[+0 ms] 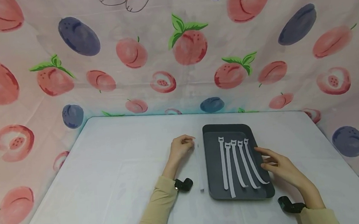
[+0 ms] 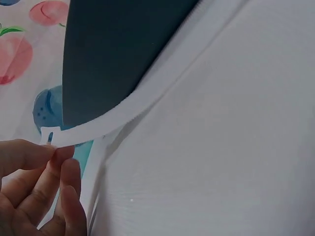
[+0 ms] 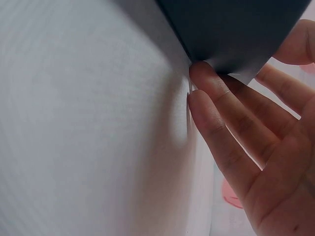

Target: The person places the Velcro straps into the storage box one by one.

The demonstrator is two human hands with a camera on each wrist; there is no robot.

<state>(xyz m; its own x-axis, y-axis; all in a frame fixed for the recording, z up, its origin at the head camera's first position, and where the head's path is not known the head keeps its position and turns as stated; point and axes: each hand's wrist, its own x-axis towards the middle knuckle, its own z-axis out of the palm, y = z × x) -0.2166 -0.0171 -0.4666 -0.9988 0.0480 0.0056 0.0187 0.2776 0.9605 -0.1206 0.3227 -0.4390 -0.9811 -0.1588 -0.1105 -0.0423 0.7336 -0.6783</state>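
A dark grey tray [image 1: 214, 166] lies on the white table and holds several white strap ties [image 1: 236, 164] side by side. My left hand [image 1: 182, 148] pinches the head end of another white tie [image 2: 98, 129], which trails along the table beside the tray's left edge [image 1: 200, 170]. In the left wrist view thumb and forefinger [image 2: 54, 153] close on that tie's notched end, with the tray [image 2: 118, 54] just behind. My right hand [image 1: 275, 164] rests with straight fingers against the tray's right rim; the right wrist view shows its fingertips [image 3: 206, 78] touching the tray's underside edge [image 3: 236, 29].
A fruit-print cloth [image 1: 174, 55] hangs as a backdrop behind and at both sides of the table [image 1: 109, 189]. Black wrist-camera mounts [image 1: 183, 185] sit on both forearms.
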